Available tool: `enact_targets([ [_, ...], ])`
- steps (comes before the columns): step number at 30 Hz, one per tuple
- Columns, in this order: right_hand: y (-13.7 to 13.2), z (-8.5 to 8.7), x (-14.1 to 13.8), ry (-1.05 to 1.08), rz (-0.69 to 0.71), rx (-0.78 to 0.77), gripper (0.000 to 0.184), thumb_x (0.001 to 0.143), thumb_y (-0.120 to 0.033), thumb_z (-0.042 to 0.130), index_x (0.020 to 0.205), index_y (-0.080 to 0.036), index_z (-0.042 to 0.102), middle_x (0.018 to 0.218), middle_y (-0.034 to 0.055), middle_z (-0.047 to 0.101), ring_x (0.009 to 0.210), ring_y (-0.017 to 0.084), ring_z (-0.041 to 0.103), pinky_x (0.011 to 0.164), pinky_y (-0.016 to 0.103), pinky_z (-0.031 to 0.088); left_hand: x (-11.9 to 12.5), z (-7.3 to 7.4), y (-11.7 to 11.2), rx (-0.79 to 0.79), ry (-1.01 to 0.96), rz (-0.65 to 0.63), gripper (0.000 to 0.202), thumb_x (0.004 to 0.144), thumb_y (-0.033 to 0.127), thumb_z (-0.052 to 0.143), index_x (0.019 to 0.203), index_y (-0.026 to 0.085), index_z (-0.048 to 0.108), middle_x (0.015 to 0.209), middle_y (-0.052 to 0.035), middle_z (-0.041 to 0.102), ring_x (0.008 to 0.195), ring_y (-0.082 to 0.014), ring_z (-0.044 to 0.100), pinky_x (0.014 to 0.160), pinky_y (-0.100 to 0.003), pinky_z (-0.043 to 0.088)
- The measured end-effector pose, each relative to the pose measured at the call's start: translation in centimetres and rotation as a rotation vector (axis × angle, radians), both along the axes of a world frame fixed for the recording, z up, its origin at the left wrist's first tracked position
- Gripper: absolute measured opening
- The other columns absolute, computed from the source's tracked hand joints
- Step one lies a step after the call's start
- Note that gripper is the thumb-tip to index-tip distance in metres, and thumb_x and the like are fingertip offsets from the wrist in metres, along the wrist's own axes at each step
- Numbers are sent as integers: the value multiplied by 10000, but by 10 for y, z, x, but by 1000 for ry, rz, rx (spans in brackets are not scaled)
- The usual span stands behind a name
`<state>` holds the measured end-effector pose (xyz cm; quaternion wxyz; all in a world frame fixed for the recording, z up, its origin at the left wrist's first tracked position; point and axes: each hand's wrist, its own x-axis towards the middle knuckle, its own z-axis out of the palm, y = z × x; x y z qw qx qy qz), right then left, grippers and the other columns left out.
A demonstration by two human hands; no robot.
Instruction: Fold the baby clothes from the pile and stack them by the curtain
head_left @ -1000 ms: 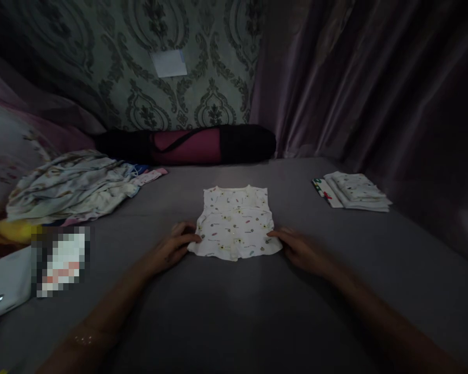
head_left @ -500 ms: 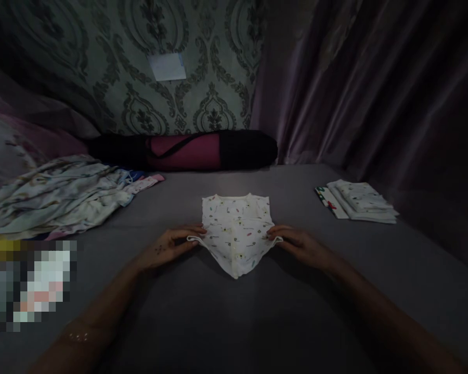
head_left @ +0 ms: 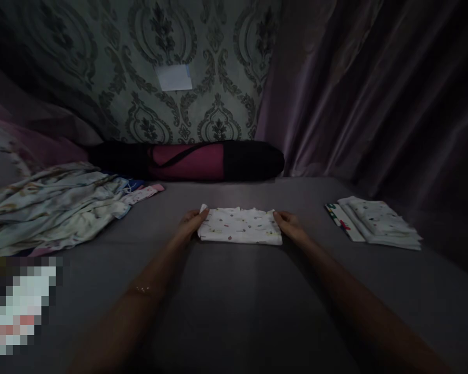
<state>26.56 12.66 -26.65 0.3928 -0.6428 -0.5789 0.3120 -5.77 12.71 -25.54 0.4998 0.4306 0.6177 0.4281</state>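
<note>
A small white baby garment (head_left: pixel 239 227) with a scattered print lies folded into a wide rectangle on the grey sheet, straight in front of me. My left hand (head_left: pixel 192 222) pinches its upper left corner, thumb on top. At the opposite side my right hand (head_left: pixel 290 224) grips the upper right corner, with the thumb over the cloth and the fingers mostly hidden. Off to the right sits a stack of folded white printed clothes (head_left: pixel 378 223), apart from my hand.
A heap of rumpled clothes (head_left: pixel 58 208) lies at the left on the bed (head_left: pixel 234 311). A long black and pink bag (head_left: pixel 191 162) rests along the patterned wall. Purple curtains (head_left: pixel 320 93) hang at the right. A pixelated patch covers the lower left.
The garment's pointed lower part has been folded up, leaving a flat rectangle. Both hands have moved from its lower sides to its upper corners. The view has tilted slightly up.
</note>
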Motion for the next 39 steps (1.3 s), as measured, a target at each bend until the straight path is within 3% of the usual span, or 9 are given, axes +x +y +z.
enact_targets([
  [3,0,-4,-1,-123,-33,-13,271,825,-387,554,846,-150,683,832,81,715,771,212,660,688,298,508,0,5,-6,-6,129,29,394,630,501,728,770,146,634,640,-47,662,596,-198,633,490,-245,434],
  [7,-4,0,-9,-313,-63,-20,270,844,-344,514,938,-155,682,846,87,713,772,207,662,677,280,494,5,13,-13,102,412,16,303,728,421,652,888,166,619,797,-84,700,753,-253,665,610,-304,479],
  [10,-10,7,-16,-417,-76,-25,292,873,-310,458,992,-148,670,888,106,710,811,209,662,690,269,479,9,11,-15,136,643,28,290,797,396,580,972,165,590,883,-119,695,868,-285,660,714,-345,480],
  [13,-16,15,-22,-489,-82,-34,330,912,-301,401,1073,-149,645,936,124,705,850,221,660,722,277,467,10,4,-17,180,767,6,263,871,346,487,1034,155,568,906,-118,684,889,-259,652,757,-332,467],
  [20,-28,26,-31,-687,-113,-117,376,978,-346,315,1240,-202,544,1029,127,692,959,249,651,799,325,443,8,-9,-22,179,905,30,272,945,241,365,1134,116,515,969,-127,665,907,-230,643,791,-310,464],
  [25,-30,27,-33,-768,-145,-179,371,960,-353,349,1159,-142,581,1013,168,687,928,269,663,785,354,453,16,1,-31,157,1092,-7,296,943,268,375,1171,106,471,1151,-196,583,942,-281,641,755,-353,476],
  [31,-21,25,-19,-709,-111,-210,389,942,-315,341,1154,-127,608,1034,172,689,979,287,647,794,385,455,6,13,-35,126,1141,-47,322,936,305,398,1159,95,498,1155,-225,558,916,-307,643,709,-379,476],
  [36,-25,37,-21,-757,-43,-94,453,946,-258,261,1222,-121,593,1109,180,658,1015,318,618,857,468,434,5,24,-38,310,1145,-84,351,948,282,357,1190,83,517,1157,-201,565,1010,-298,596,831,-402,470],
  [39,-32,44,-51,-806,127,78,426,930,-190,296,1241,-91,570,1197,187,620,1094,281,585,949,420,411,31,23,-39,512,1139,-273,344,952,240,329,1180,122,558,1193,-142,591,1101,-254,563,961,-374,432],
])
